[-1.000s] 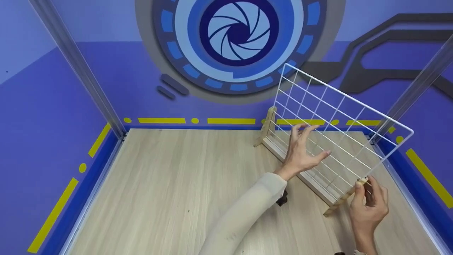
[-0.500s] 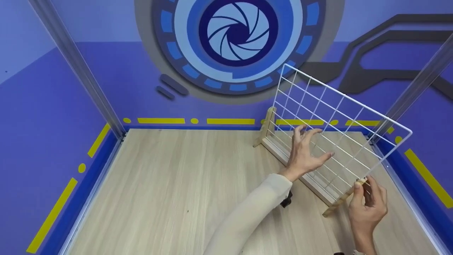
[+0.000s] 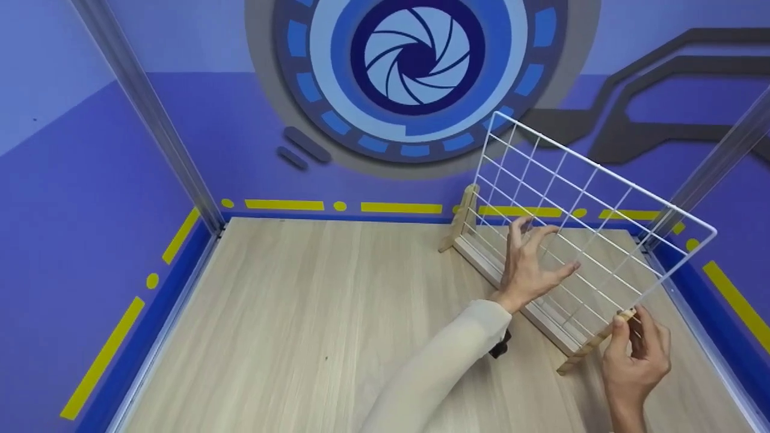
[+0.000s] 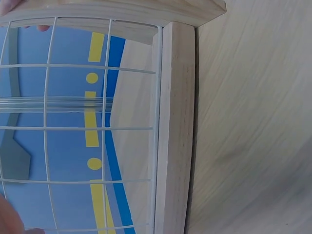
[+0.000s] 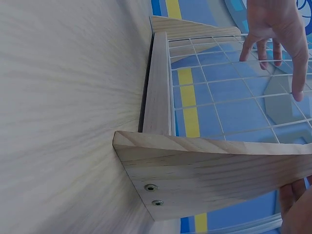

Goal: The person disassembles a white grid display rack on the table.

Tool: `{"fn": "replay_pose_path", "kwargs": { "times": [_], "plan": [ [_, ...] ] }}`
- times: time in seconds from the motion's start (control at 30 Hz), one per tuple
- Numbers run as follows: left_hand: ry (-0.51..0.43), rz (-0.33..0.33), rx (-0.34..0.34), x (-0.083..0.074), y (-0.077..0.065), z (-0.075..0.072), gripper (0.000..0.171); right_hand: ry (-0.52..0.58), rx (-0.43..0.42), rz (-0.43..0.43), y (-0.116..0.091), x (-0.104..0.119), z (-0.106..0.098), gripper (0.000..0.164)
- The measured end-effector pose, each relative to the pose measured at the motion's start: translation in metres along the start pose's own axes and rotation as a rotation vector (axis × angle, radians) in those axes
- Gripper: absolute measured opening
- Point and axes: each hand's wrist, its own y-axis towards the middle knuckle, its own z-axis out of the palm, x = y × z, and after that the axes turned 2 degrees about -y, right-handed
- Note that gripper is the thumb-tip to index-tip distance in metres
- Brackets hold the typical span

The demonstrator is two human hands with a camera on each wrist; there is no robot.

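Observation:
A white wire grid rack [image 3: 599, 165] stands upright on the table between two wooden end pieces, joined by a wooden bar [image 4: 178, 122] along the bottom. My left hand [image 3: 529, 273] is at the near face of the grid, fingers and thumb spread apart, fingertips right at the wires. From the right wrist view, its fingers [image 5: 298, 73] point down over the mesh. My right hand [image 3: 636, 361] pinches the top of the near wooden end piece [image 5: 209, 170] between thumb and fingers. Two metal screws [image 5: 151, 187] show low on that piece. The far end piece [image 3: 463, 219] rests on the table.
The pale wood-grain table [image 3: 289, 313] extends to the left of the rack. Behind it rises a blue and purple wall [image 3: 198, 132] with yellow dashes, and metal posts [image 3: 150, 108] mark the corners. A metal rail [image 3: 710, 337] edges the table's right side.
The head view has shifted slightly, so the scene sits further right. My left hand has moved a little to the right along the grid; my right hand keeps its pinch on the end piece.

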Motion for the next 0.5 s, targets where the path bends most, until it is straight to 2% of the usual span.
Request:
{"fn": "replay_pose_path", "kwargs": {
  "times": [0.13, 0.27, 0.5],
  "plan": [
    [0.051, 0.003, -0.028, 0.0003, 0.0024, -0.0012, 0.066, 0.006, 0.002, -0.003, 0.0005, 0.0016, 0.0007, 0.035],
    [0.085, 0.006, -0.022, -0.0011, 0.0039, -0.0017, 0.067, 0.015, -0.014, -0.011, 0.0016, 0.0039, 0.0003, 0.035],
    [0.092, 0.018, -0.043, -0.0035, 0.0087, -0.0035, 0.068, 0.006, -0.007, -0.013, 0.0002, 0.0038, 0.0013, 0.035]
  ]
}}
